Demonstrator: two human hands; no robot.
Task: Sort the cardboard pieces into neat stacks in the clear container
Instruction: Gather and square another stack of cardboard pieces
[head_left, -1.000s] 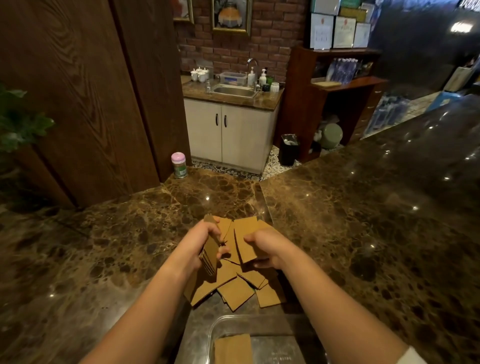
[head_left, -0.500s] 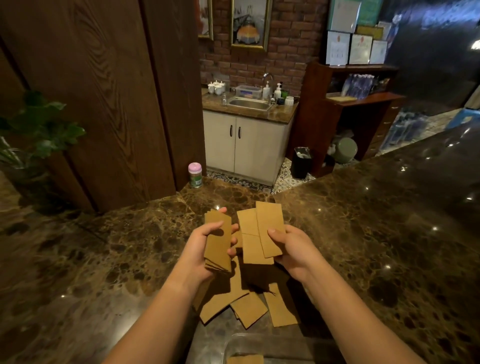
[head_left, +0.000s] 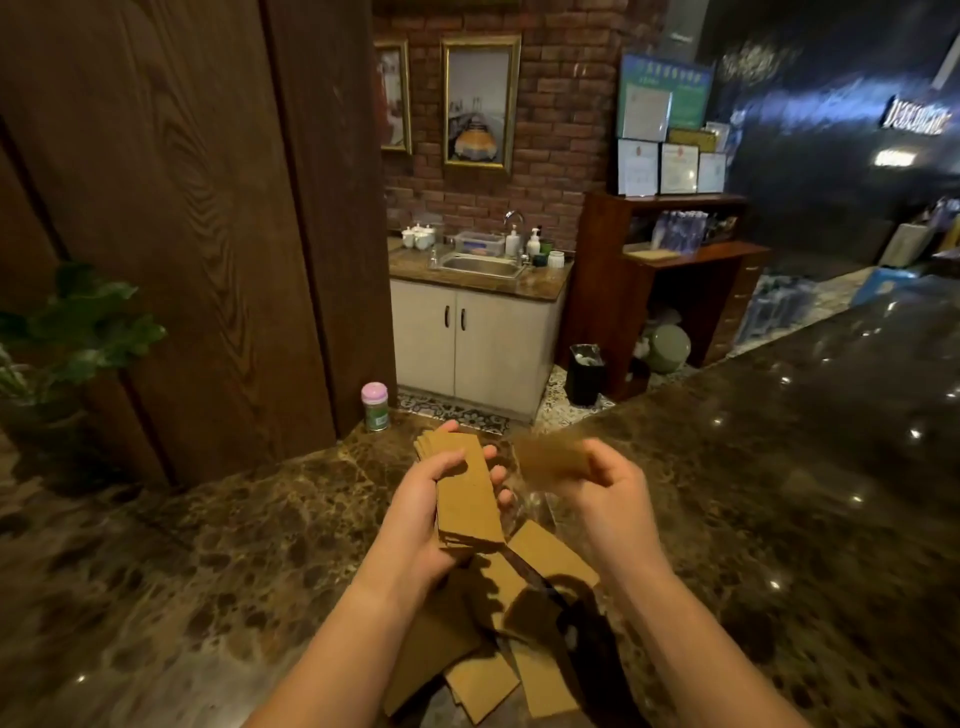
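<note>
Left hand (head_left: 423, 512) grips a stack of cardboard pieces (head_left: 466, 493); right hand (head_left: 605, 493) pinches one blurred cardboard piece (head_left: 553, 457). Loose pieces (head_left: 524, 618) lie on the marble table (head_left: 208, 571) below.

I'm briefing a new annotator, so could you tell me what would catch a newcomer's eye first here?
At centre, the left hand grips a squared stack of cardboard pieces, while the right hand pinches a blurred single piece. Loose pieces lie scattered below on the dark marble counter.

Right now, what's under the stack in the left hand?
Loose cardboard pieces lie scattered on the marble counter below the stack. The left hand and forearms cover some.
</note>
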